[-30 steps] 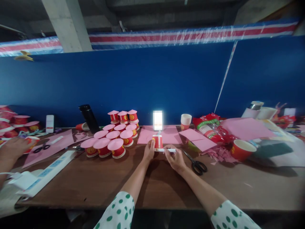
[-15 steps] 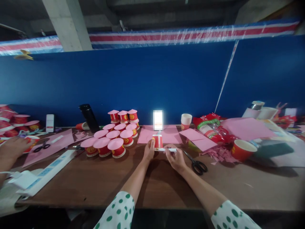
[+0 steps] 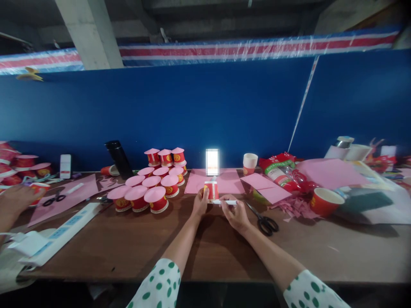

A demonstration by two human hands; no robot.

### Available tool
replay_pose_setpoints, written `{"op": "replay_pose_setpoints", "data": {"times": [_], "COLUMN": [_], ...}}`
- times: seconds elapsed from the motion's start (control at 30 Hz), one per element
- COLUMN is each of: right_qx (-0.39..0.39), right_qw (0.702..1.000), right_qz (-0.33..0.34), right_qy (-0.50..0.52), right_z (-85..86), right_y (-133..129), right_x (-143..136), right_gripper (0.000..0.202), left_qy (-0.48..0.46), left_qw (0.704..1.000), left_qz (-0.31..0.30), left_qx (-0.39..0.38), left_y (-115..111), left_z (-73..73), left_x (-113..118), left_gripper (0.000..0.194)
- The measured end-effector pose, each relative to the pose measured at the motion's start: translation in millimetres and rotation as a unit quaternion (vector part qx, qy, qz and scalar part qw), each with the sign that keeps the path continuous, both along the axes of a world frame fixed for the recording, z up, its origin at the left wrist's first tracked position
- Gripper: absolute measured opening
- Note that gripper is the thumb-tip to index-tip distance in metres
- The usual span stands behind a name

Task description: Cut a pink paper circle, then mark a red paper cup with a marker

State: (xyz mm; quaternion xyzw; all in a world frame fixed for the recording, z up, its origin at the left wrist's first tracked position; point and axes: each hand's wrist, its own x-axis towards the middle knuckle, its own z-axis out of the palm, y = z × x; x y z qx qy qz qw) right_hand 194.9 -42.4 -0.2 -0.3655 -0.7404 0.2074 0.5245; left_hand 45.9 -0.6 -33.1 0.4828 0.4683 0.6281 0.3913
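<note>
My left hand (image 3: 201, 204) is closed around the side of a small red paper cup (image 3: 211, 188) with white strips crossing it. In my right hand (image 3: 236, 215) I pinch a white pen-like stick (image 3: 229, 202), lying level with its tip at the cup's lower edge. Whether the tip touches the cup I cannot tell. Black-handled scissors (image 3: 267, 224) lie just right of my right hand. To the left stand several red cups topped with pink paper discs (image 3: 156, 194), some stacked at the back. A pink paper sheet (image 3: 195, 182) lies behind the held cup.
A lit phone (image 3: 212, 162) stands on the pink sheet. Rightward are a paper cup (image 3: 250, 164), a red packet (image 3: 279, 169), pink scraps (image 3: 297, 207) and a red cup (image 3: 326, 202). Leftward are a power strip (image 3: 66, 233), a black flask (image 3: 119, 160) and another person's hand (image 3: 17, 199).
The view has shifted slightly, so things on the table sit a little further left. My hands, the cup and the white stick keep nearly the same pose.
</note>
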Motion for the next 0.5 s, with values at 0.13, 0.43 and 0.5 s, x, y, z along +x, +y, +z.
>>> {"op": "replay_pose_setpoints", "data": {"times": [0.13, 0.43, 0.5], "right_qx": [-0.004, -0.005, -0.001], "right_qw": [1.0, 1.0, 1.0], "right_qz": [0.002, 0.005, 0.005], "right_qy": [0.006, 0.008, 0.013], "right_z": [-2.5, -0.1, 0.6], "right_y": [1.4, 0.3, 0.0], "right_x": [-0.7, 0.0, -0.5], "right_gripper": [0.018, 0.018, 0.018], "left_qy": [-0.013, -0.048, -0.044], "left_qw": [1.0, 0.998, 0.999], "left_qz": [-0.004, -0.001, 0.002], "left_qx": [-0.012, -0.029, -0.03], "left_y": [-0.5, 2.9, 2.8], "left_z": [1.0, -2.6, -2.7], "left_x": [0.2, 0.6, 0.2], "left_gripper": [0.044, 0.044, 0.045]}}
